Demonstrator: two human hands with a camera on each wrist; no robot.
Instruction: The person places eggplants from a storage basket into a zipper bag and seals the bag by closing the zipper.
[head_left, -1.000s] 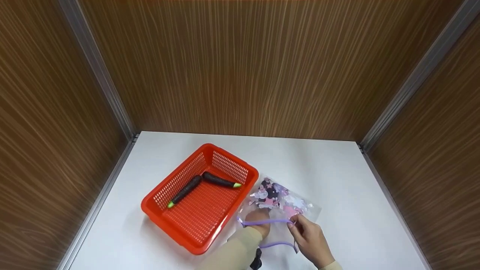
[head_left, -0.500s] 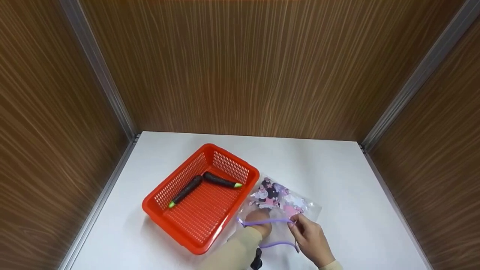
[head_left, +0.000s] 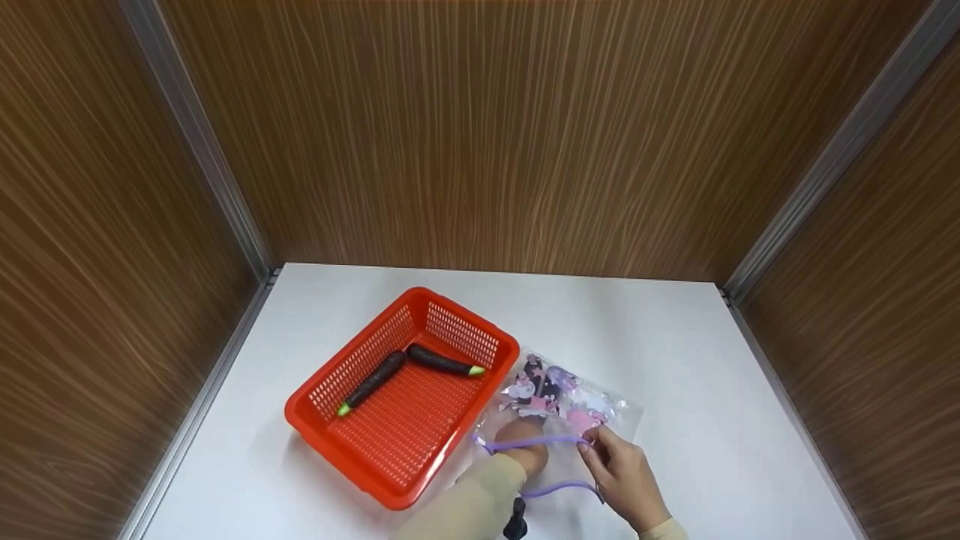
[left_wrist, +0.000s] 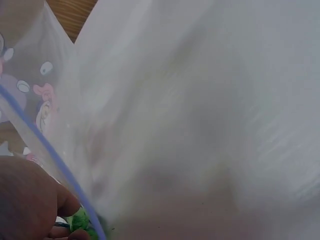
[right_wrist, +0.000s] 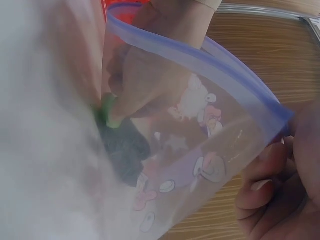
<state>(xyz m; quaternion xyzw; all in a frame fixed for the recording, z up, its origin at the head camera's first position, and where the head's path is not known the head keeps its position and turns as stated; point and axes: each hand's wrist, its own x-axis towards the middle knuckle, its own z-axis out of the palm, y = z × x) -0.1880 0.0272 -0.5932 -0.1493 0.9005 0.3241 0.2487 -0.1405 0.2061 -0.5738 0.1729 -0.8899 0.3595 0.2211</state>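
A clear zip bag [head_left: 541, 391] with cartoon prints and a purple zip edge lies to the right of the red basket [head_left: 397, 435]. Its mouth stands apart, facing the person. My left hand [head_left: 523, 442] reaches inside; through the film in the right wrist view, its fingers hold the green end of a dark eggplant [right_wrist: 124, 152]. The eggplant's lower part is blurred by the plastic. At the bag's right edge, my right hand [head_left: 624, 478] pinches the purple rim between thumb and fingers. Two dark eggplants with pale green ends, one on the left [head_left: 372, 382] and one on the right [head_left: 444, 361], lie in the basket.
The basket's right wall stands close beside the bag and my left forearm. A white table [head_left: 697, 390] carries everything. Wood-grain panels [head_left: 480, 150] rise at the back and on both sides. A small black item [head_left: 515, 519] shows below my left wrist.
My left hand has shifted very slightly to the right inside the bag. The right hand keeps its pinch on the rim, and the basket with its eggplants stays in place.
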